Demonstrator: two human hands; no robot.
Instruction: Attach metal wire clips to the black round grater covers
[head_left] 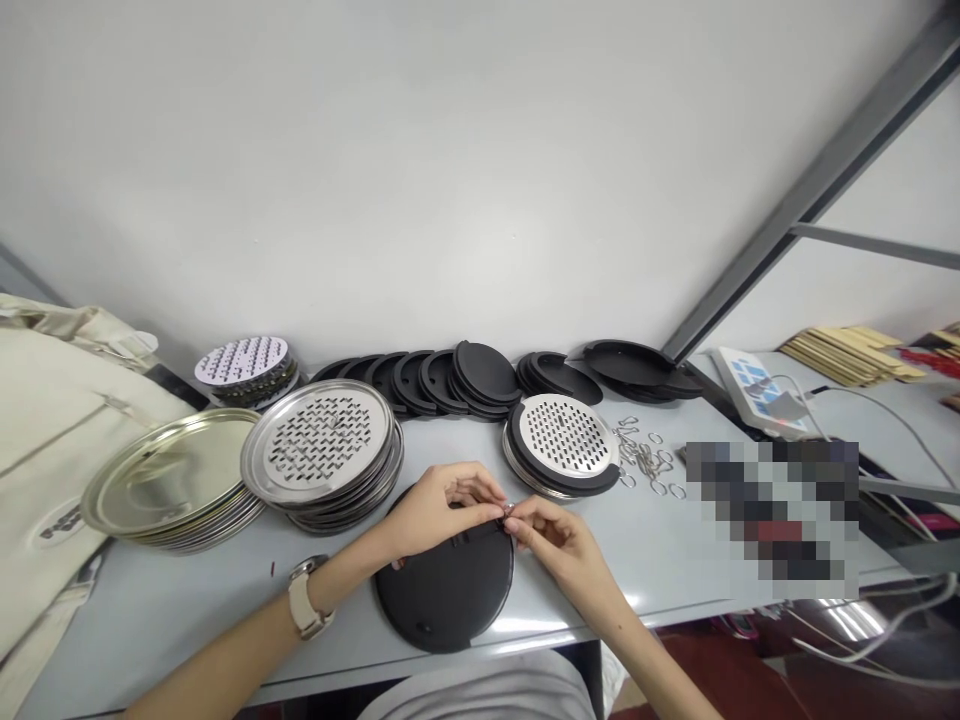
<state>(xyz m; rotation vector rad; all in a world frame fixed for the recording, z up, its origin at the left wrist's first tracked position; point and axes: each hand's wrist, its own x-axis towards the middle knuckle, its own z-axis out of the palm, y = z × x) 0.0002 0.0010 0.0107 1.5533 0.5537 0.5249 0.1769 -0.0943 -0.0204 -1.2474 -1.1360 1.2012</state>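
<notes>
My left hand [457, 510] and my right hand [546, 530] meet just above the top right edge of a round black disc [446, 595]. The fingertips of both pinch a small shiny metal piece [508, 511], too small to make out fully. Flat on the table near its front edge lies the black disc, partly under my left hand. Behind my right hand, a perforated silver disc [566, 434] with a black rim tops a short stack. Small metal rings and clips [652, 465] are scattered to the right of that stack.
Stacked grater discs [322, 445] and gold-coloured round lids [176, 475] stand on the left of the table [217, 610]. Black discs [486, 372] line the wall. A white-topped stack [241, 362] stands back left. Grey metal shelving [750, 270] and cables are at right.
</notes>
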